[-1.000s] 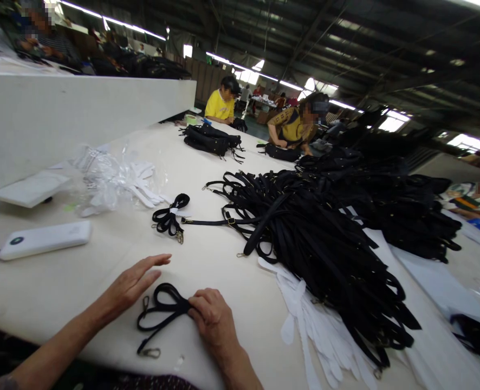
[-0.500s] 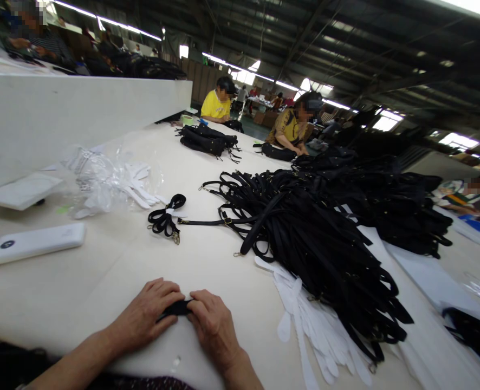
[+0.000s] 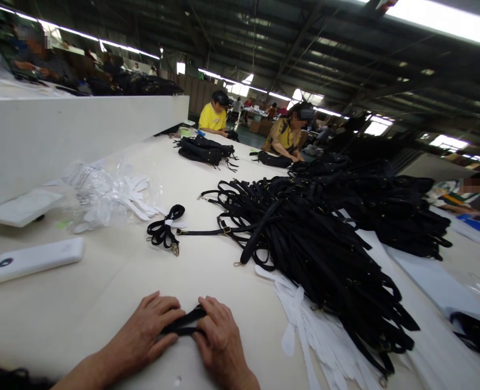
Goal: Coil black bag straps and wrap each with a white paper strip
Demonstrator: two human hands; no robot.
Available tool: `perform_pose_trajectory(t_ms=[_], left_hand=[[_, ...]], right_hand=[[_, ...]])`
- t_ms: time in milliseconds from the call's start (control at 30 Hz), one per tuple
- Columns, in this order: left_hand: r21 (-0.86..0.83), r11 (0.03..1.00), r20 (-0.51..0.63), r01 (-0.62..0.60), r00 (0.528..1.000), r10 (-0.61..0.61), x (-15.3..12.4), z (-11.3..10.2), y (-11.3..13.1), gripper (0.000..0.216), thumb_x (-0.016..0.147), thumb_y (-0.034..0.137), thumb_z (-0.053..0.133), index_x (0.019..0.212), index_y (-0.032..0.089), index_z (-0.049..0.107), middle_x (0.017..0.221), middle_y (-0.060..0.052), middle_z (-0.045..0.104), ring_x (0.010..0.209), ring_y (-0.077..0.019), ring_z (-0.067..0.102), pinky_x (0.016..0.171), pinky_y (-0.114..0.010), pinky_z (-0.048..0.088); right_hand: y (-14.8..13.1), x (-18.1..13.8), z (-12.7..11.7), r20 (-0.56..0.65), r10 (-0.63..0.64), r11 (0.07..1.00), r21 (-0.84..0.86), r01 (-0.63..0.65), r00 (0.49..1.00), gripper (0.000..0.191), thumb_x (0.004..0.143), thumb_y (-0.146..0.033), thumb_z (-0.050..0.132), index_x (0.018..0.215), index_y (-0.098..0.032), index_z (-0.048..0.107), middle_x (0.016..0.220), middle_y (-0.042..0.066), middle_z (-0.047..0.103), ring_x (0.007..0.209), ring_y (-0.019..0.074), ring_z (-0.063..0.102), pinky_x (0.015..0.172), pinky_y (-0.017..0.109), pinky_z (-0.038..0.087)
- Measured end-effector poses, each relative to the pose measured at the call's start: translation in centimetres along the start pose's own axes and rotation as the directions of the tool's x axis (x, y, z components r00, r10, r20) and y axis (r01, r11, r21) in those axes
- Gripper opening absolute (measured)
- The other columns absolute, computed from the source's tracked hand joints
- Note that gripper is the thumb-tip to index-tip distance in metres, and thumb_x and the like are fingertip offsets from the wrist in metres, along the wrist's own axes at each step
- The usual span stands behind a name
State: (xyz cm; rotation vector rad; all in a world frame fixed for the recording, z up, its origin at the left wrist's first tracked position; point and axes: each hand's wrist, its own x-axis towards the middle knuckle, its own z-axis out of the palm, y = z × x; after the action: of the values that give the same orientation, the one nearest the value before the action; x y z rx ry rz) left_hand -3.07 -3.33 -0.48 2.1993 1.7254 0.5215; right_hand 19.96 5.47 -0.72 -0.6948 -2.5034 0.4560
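Both my hands rest on the cream table near its front edge, pressed onto one folded black strap [image 3: 182, 323]. My left hand [image 3: 148, 330] lies over the strap's left part with its fingers curled down on it. My right hand [image 3: 219, 338] pinches the strap's right end. Only a short piece of strap shows between the two hands. A bundled black strap with a white band [image 3: 163, 230] lies further out on the table. To the right spreads a big heap of loose black straps [image 3: 317, 238].
A white power bank [image 3: 32, 259] lies at the left, with clear plastic bags of white pieces [image 3: 102, 192] behind it. White paper strips [image 3: 305, 319] stick out from under the heap. Two people sit at the table's far end, beside more strap bundles [image 3: 205, 150].
My left hand came down from open beside the strap loops onto the strap. Both hands have gathered the loose loops into a flat bundle between them.
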Motion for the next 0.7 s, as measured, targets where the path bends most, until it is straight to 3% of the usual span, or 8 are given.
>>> perform_pose_trajectory(t_ms=[100,200,367,500,600,700], left_hand=[[0.030,0.999,-0.002,-0.016,1.000,0.016,0.0,0.0,0.1,0.040,0.091,0.032,0.057,0.130,0.036,0.052,0.128,-0.003,0.063,0.119,-0.0238,0.057,0.112,-0.050,0.032],[0.074,0.996,-0.034,-0.040,0.999,0.042,0.1,0.8,0.0,0.042,0.086,0.031,0.061,0.127,0.038,0.054,0.124,-0.002,0.065,0.116,-0.0252,0.059,0.111,-0.051,0.034],[0.098,0.989,-0.087,-0.113,0.989,0.121,1.3,2.8,-0.4,0.027,0.082,0.030,0.064,0.108,0.036,0.066,0.095,0.000,0.072,0.090,-0.0229,0.068,0.096,-0.042,0.050],[0.085,0.992,-0.154,-0.091,0.983,0.103,1.4,4.0,-0.7,0.019,0.087,0.037,0.062,0.104,0.036,0.068,0.093,0.000,0.073,0.083,-0.0211,0.069,0.074,-0.032,0.057],[0.053,0.995,-0.187,-0.079,0.978,0.088,1.1,4.9,-1.0,0.025,0.088,0.044,0.060,0.112,0.038,0.066,0.098,0.001,0.074,0.087,-0.0213,0.070,0.078,-0.032,0.058],[0.001,0.997,-0.186,-0.079,0.979,0.078,1.1,5.7,-1.4,0.025,0.086,0.048,0.061,0.108,0.039,0.068,0.096,0.002,0.074,0.086,-0.0213,0.071,0.077,-0.032,0.058]], right_hand=[[0.3,-0.2,-0.2,-0.036,0.057,0.998,0.030,-0.056,0.998,0.018,0.076,-0.013,0.066,0.089,-0.023,0.059,0.128,0.006,0.064,0.124,0.0255,0.055,0.105,0.045,0.042],[0.7,-0.5,0.3,-0.077,0.102,0.992,0.085,-0.095,0.992,0.020,0.071,-0.011,0.066,0.083,-0.023,0.054,0.106,0.002,0.070,0.103,0.0208,0.063,0.094,0.037,0.046],[2.6,-1.4,2.7,-0.183,0.096,0.995,0.025,-0.093,0.978,0.018,0.071,-0.014,0.063,0.080,-0.024,0.052,0.081,-0.002,0.068,0.076,0.0175,0.062,0.070,0.030,0.045],[2.5,-2.1,2.6,-0.166,0.164,0.985,-0.031,-0.172,0.972,0.025,0.073,-0.018,0.065,0.096,-0.026,0.058,0.084,-0.002,0.069,0.076,0.0183,0.062,0.071,0.029,0.045],[1.1,-2.3,0.9,-0.061,0.245,0.967,-0.054,-0.248,0.968,0.022,0.079,-0.024,0.067,0.099,-0.028,0.059,0.092,-0.003,0.071,0.085,0.0175,0.064,0.079,0.028,0.046],[-0.1,-2.7,-0.6,-0.001,0.284,0.958,-0.052,-0.283,0.959,0.024,0.085,-0.029,0.065,0.108,-0.032,0.058,0.106,-0.008,0.071,0.098,0.0146,0.064,0.089,0.025,0.045]])
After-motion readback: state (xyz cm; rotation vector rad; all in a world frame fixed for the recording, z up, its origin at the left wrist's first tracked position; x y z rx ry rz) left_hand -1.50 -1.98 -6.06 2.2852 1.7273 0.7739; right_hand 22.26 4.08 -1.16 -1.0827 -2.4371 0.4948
